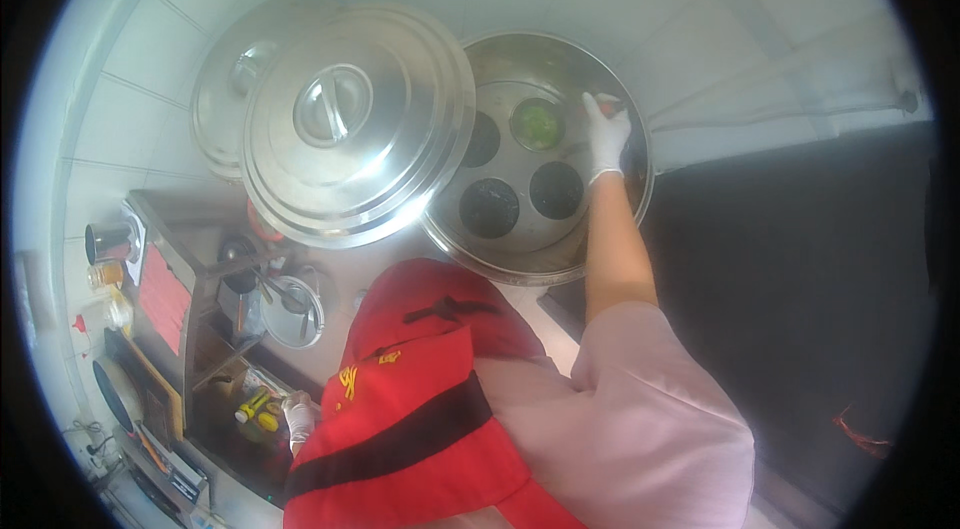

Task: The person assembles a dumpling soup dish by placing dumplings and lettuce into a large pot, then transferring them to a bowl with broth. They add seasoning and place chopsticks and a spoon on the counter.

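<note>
My right hand (609, 135), in a white glove, reaches into a wide, round steel pot (517, 270) near its right inner wall. Its fingers are curled about a small red object (606, 109), too blurred to name. Inside the pot lies a metal plate (525, 161) with several round openings. Something green, perhaps leafy greens (538, 125), fills the opening left of the hand; the others look dark. My left hand (300, 413), also gloved, hangs low at the left, beside a yellow bottle (253, 404). The apron hides part of it, and its grip cannot be made out.
A large domed steel lid (397, 94) overlaps the pot's left side, with another lid (217, 101) behind it. At the left, a shelf unit (196, 289) stands near a round steel tray (281, 323) with utensils. A dark surface (787, 266) stretches along the right.
</note>
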The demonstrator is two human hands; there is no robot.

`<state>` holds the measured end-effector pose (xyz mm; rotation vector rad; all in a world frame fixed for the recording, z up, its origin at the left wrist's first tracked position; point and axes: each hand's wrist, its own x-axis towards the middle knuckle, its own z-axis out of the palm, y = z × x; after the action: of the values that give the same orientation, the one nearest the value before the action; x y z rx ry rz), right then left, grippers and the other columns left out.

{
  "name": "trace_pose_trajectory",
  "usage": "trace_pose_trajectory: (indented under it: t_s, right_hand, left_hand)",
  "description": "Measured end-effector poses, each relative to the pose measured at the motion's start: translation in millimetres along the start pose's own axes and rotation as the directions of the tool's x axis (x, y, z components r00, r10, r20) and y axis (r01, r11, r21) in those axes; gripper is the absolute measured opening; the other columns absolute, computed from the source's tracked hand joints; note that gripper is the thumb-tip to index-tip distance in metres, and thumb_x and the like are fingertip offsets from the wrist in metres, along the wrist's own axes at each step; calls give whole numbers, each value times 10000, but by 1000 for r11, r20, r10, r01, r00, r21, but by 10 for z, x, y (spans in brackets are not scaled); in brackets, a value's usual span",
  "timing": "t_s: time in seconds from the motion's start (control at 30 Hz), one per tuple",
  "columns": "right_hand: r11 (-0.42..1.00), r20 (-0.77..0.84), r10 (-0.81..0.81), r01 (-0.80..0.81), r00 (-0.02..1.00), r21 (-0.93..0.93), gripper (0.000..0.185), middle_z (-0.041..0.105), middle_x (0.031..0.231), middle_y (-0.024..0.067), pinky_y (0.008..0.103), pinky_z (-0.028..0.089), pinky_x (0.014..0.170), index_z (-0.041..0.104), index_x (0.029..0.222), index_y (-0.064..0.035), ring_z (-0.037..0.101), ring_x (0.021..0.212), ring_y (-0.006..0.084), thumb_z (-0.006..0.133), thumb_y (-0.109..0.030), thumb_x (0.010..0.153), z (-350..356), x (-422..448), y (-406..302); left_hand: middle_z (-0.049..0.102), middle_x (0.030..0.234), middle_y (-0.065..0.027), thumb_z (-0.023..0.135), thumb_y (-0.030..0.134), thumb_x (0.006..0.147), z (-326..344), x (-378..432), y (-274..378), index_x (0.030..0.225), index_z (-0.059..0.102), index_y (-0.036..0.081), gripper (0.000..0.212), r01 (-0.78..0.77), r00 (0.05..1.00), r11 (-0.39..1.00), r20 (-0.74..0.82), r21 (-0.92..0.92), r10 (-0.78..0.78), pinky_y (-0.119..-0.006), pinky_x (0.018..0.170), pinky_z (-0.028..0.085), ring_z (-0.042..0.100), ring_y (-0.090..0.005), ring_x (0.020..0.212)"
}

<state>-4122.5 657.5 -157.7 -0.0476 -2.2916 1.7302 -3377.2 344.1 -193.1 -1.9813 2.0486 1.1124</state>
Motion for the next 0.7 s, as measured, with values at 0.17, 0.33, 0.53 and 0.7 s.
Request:
trace_pose_trajectory:
  t_s: [0.17,0.33,0.53,0.7]
  right_hand:
    - [987,118,120,-106,986,-117,351,618,883,53,288,448,792,638,943,-33,551,834,153,830,-188,694,167,-290,314]
    - [989,119,134,-125,984,-78,348,637,934,78,305,460,808,643,967,-17,577,847,171,812,-192,718,-91,5,241]
    - [977,187,210,-197,960,-86,370,645,892,76,297,466,768,631,963,-15,585,806,169,822,-206,710,-41,-211,310]
    - [941,240,161,-75,957,-331,381,642,899,83,308,467,772,628,951,-10,584,808,177,825,-222,703,76,-247,337]
  left_hand:
    - [495,1121,-147,628,90,808,34,-166,-93,956,604,-8,179,61,998,997,3,-38,-61,-394,941,407,506,-289,1063]
    - [505,1082,-150,624,94,807,60,-271,-160,922,598,-4,153,110,994,992,-8,-67,-111,-402,921,414,514,-291,1032]
    - [518,1035,-154,619,99,806,132,-344,-177,880,590,1,126,129,992,987,-1,-99,-130,-412,896,423,524,-294,995]
    - [528,996,-158,615,103,805,138,-392,-206,846,584,5,110,142,990,984,-2,-110,-143,-420,875,430,533,-296,964]
